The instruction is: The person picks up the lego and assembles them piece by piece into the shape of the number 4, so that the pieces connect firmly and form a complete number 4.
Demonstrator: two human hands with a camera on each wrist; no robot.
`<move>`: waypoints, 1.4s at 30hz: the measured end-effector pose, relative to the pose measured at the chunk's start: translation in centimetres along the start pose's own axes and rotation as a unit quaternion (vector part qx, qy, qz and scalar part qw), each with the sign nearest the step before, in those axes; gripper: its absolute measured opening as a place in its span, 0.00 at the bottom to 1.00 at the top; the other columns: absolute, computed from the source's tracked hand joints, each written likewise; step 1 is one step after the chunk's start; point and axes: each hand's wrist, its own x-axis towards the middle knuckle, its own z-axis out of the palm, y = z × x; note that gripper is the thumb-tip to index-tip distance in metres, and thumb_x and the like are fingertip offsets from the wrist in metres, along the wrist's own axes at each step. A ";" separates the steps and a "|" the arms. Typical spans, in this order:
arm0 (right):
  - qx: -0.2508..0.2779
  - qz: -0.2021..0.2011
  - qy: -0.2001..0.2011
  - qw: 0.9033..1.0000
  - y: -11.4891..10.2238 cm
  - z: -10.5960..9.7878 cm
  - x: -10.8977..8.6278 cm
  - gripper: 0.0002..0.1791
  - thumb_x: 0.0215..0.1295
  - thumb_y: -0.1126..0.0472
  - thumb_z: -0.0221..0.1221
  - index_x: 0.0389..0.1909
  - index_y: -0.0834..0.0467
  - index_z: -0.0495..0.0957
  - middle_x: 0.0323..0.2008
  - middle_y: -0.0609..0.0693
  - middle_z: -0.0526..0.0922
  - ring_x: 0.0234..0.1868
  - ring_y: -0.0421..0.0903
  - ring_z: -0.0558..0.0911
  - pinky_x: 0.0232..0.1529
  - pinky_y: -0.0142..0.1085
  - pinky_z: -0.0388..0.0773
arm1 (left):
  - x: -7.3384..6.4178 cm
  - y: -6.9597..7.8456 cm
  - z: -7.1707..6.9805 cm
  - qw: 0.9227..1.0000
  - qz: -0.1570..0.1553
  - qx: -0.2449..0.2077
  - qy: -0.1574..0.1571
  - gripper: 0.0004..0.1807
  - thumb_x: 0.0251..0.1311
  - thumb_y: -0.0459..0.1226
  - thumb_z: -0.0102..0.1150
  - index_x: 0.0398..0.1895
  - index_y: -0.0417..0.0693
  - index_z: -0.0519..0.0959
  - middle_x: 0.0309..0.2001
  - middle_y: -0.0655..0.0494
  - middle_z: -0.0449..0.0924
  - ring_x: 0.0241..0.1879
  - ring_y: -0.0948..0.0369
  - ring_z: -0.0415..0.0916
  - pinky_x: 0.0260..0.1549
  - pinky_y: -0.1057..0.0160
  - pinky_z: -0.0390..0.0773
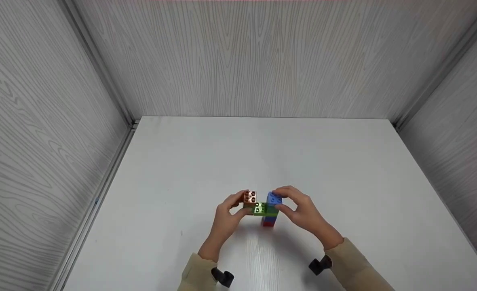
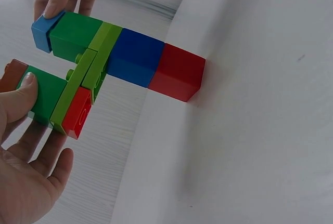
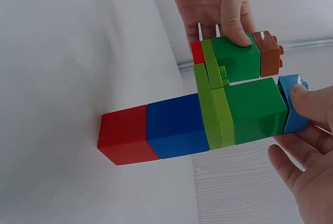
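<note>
A tower of toy building bricks stands on the table, with a red block (image 3: 127,135) lowest and a blue block (image 3: 177,125) on it. Lime plates (image 3: 212,117) above that reach out sideways. On the tower side they carry a green block (image 3: 257,112), topped by a light blue brick (image 1: 275,199) slightly tilted against it. My right hand (image 1: 305,210) pinches this light blue brick. Over the sideways part, my left hand (image 1: 225,218) grips a second green block (image 2: 48,95), capped by a brown brick (image 1: 250,197). A small red brick (image 2: 78,113) sits under the overhanging lime plate.
The white table (image 1: 262,157) extends around the bricks on all sides. Grey wood-grain panels (image 1: 238,60) rise behind it and at both sides. Black straps with small mounts (image 1: 223,278) are on both wrists.
</note>
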 end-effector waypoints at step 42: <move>-0.017 -0.030 0.050 0.998 0.7 1.2 -0.9 0.23 0.46 0.81 0.64 0.47 0.70 0.75 0.43 0.60 0.78 0.44 0.54 0.78 0.50 0.32 0.73 | -0.2 0.0 0.4 1.000 0.000 0.017 0.006 0.29 0.54 0.38 0.65 0.61 0.44 0.71 0.51 0.56 0.76 0.53 0.58 0.71 0.52 0.55 0.71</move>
